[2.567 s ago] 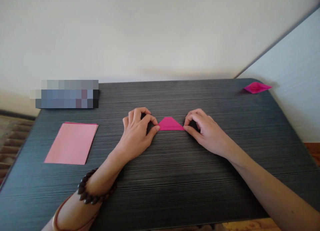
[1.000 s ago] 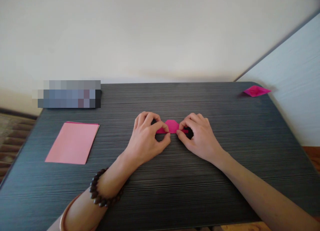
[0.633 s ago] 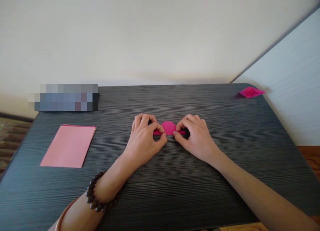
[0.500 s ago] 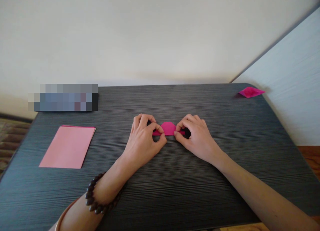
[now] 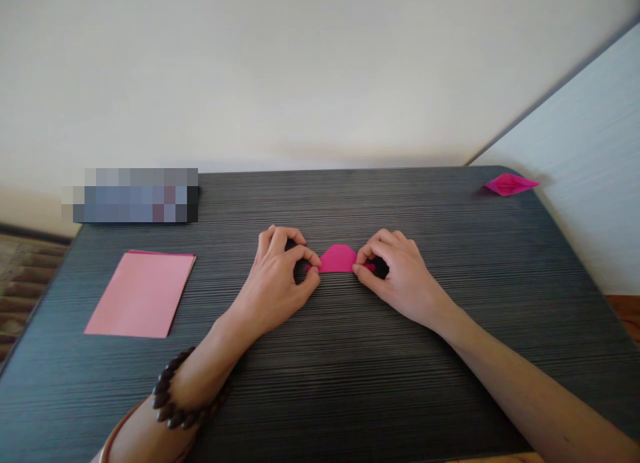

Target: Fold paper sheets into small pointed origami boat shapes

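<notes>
A small folded piece of bright pink paper [image 5: 339,259] lies near the middle of the dark table, its top cut off flat and its sides sloping. My left hand [image 5: 277,273] pinches its left end between thumb and forefinger. At the right end, my right hand [image 5: 395,266] grips it the same way, fingertips and thumb together. Narrow pink ends poke out past both pinches. The fingers hide part of the paper's two sides.
A stack of square pink paper sheets [image 5: 141,295] lies at the left of the dark table [image 5: 320,376]. A folded pink paper shape [image 5: 512,184] sits at the far right corner. A blurred-out box-like object [image 5: 133,199] stands at the back left, before a pale wall [image 5: 320,69].
My left hand has slid left along the folded paper, toward its end, so more of the pink middle shows. My right hand keeps its pinch. The whole view has shifted slightly.
</notes>
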`<state>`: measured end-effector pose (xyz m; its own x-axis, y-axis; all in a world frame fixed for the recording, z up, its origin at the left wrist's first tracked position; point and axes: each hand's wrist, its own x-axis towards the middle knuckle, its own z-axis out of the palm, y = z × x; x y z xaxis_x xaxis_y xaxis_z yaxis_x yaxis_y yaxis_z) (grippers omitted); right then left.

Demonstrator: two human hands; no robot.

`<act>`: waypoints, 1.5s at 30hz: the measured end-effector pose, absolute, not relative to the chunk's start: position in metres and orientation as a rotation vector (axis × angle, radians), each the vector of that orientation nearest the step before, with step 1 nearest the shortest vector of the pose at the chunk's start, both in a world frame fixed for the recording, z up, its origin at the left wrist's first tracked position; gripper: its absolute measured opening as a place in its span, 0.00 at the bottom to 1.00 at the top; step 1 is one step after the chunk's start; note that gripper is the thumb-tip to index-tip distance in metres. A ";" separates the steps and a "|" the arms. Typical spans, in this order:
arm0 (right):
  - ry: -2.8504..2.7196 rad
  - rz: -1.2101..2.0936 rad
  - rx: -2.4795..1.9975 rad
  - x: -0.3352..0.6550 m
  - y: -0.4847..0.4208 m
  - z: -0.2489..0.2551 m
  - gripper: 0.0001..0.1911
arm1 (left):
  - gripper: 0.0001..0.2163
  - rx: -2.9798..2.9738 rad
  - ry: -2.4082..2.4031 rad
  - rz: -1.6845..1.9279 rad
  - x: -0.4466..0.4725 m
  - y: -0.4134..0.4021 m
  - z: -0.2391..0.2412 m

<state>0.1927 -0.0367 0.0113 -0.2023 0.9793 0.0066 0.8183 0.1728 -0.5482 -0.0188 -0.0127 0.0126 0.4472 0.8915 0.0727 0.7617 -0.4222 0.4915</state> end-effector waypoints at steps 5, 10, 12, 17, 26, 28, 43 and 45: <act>-2.102 0.639 -1.709 0.193 -0.037 0.012 0.04 | 0.07 2.314 1.345 0.429 -0.024 -0.011 0.014; -2.110 0.643 -1.705 0.193 -0.036 0.011 0.04 | 0.09 2.306 1.307 0.420 -0.026 -0.010 0.015; -2.111 0.644 -1.704 0.193 -0.036 0.011 0.04 | 0.10 2.305 1.305 0.421 -0.027 -0.009 0.015; -2.105 0.644 -1.694 0.193 -0.036 0.010 0.04 | 0.12 2.319 1.282 0.435 -0.030 -0.008 0.014; -2.139 0.574 -1.688 0.193 -0.037 0.007 0.03 | 0.09 2.392 1.281 0.607 -0.007 -0.016 0.007; -2.137 0.550 -1.688 0.192 -0.038 0.006 0.03 | 0.09 2.404 1.284 0.586 -0.004 -0.017 0.006; -2.187 0.851 -1.459 0.215 -0.033 0.013 0.11 | 0.08 2.317 1.362 0.555 -0.004 -0.016 0.008; -2.199 0.873 -1.434 0.217 -0.033 0.014 0.12 | 0.08 2.313 1.363 0.548 -0.005 -0.016 0.008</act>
